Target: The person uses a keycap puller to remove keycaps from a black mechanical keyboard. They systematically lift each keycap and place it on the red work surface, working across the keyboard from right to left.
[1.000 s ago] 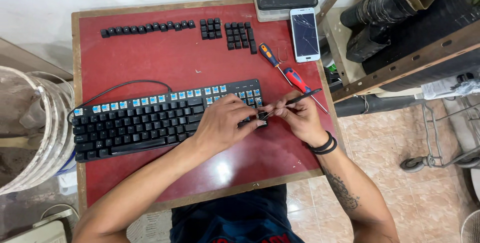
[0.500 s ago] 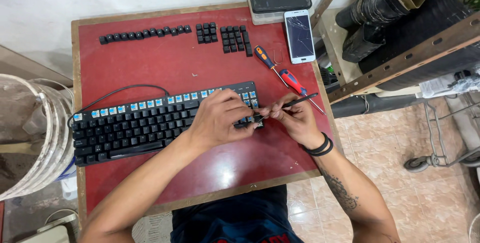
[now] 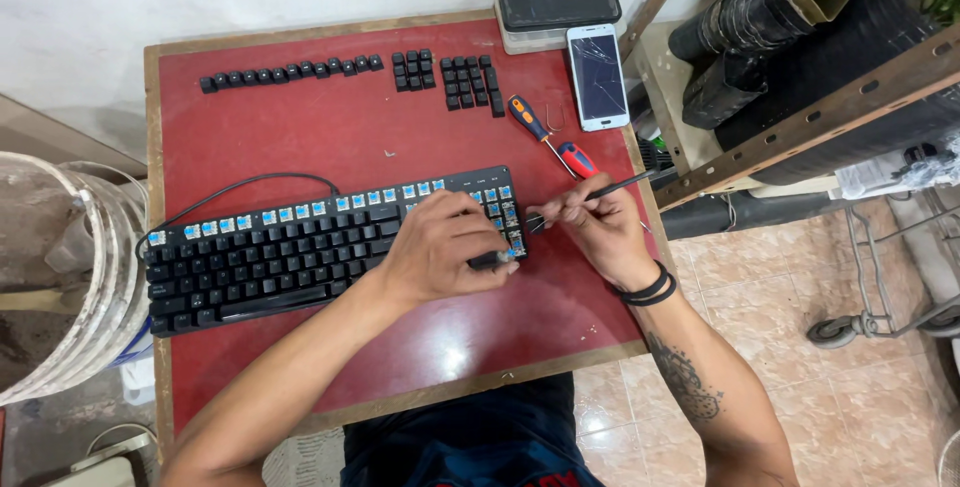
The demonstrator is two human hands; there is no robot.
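Left hand (image 3: 445,247) clamps down on keyboard's (image 3: 300,247) right end, near table's (image 3: 300,127) right edge; right hand (image 3: 590,227) pinches thin tool (image 3: 600,190), tip at keys.

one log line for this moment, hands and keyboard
left hand on keyboard right end | right hand holds thin dark tool there | removed keycaps at table's far edge
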